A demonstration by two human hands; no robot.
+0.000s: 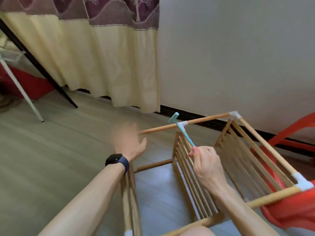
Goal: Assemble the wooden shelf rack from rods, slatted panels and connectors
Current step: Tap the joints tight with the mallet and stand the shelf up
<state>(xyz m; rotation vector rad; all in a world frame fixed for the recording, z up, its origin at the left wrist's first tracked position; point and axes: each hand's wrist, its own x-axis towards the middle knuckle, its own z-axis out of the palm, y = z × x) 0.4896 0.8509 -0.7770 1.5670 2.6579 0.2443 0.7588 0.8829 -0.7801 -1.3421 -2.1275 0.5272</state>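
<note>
Rack (269, 148): at knee (196, 233), on side on floor (51, 150), part-built.
R hand (207, 160): grips hammer (186, 136), head by mid connector (185, 123).
L hand (129, 142): blurred, fingers spread, holds nothing, near rod (162, 128) end.
Step, prob.: tapping joints home. Next: steady rod, strike square.

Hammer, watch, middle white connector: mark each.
hammer (185, 133): head view, mid-handle.
watch (115, 159): head view, dark face.
middle white connector (185, 123): head view, right half.
</note>
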